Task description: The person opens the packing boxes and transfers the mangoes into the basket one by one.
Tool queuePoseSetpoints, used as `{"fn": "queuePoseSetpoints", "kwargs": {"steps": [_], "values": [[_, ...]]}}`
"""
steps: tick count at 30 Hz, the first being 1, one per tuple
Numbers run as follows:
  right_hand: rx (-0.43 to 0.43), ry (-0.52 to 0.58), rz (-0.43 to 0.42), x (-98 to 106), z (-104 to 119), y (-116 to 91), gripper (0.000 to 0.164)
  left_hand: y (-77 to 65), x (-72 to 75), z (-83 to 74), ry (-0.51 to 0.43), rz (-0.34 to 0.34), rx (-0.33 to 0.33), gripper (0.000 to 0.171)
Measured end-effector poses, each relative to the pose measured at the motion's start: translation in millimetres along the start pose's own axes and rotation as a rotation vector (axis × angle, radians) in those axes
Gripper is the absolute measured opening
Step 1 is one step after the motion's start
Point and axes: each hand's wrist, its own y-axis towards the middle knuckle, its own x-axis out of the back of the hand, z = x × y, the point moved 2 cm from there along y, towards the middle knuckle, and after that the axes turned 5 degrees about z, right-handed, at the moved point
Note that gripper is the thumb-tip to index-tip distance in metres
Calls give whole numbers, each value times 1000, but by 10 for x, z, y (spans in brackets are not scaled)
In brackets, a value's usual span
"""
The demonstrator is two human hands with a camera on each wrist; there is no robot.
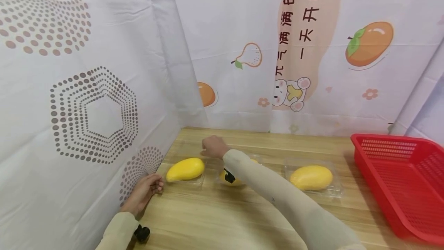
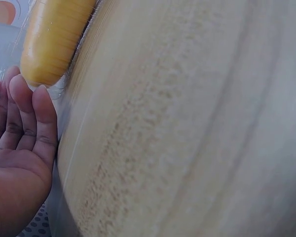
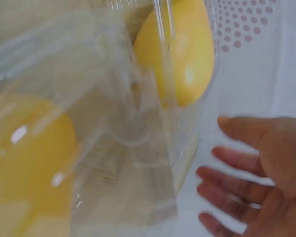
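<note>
Three long yellow fruits lie in clear plastic boxes on the table; their exact kind does not show. My left hand [image 1: 145, 192] is at the near left end of the left fruit [image 1: 186, 168], fingers loosely bent and fingertips close to its box in the left wrist view. Stretched across to the left, my right hand [image 1: 215, 147] is behind that fruit. In the right wrist view, its fingers [image 3: 232, 187] are spread and hold nothing. My right forearm partly hides the middle fruit [image 1: 237, 183]. The right fruit [image 1: 311, 177] lies in its own box, away from both hands.
A red plastic basket [image 1: 372, 180] stands at the right of the wooden table [image 1: 194, 219]. A white dotted curtain [image 1: 104, 115] closes in the left side, near my left hand. Another curtain with printed fruit [image 1: 236, 88] hangs along the back edge.
</note>
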Motion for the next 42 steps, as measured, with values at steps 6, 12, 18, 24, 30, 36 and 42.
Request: {"fn": "queuePoseSetpoints", "kwargs": {"steps": [6, 12, 18, 24, 30, 36, 42], "values": [[180, 82, 100, -1, 210, -30, 48, -10, 34, 7, 1, -5, 9, 24], [245, -10, 147, -86, 366, -64, 56, -16, 56, 27, 16, 2, 21, 24], [244, -140, 138, -189, 448, -59, 58, -18, 57, 33, 17, -1, 28, 24], [187, -164, 153, -214, 497, -100, 54, -17, 52, 37, 14, 16, 13, 23], [148, -167, 172, -270, 520, -103, 56, -12, 44, 34, 19, 24, 6, 23], [134, -180, 187, -319, 522, -81, 64, -11, 36, 22, 11, 22, -1, 23], [119, -173, 209, -357, 519, -78, 67, -2, 30, 13, 11, 19, -1, 23]]}}
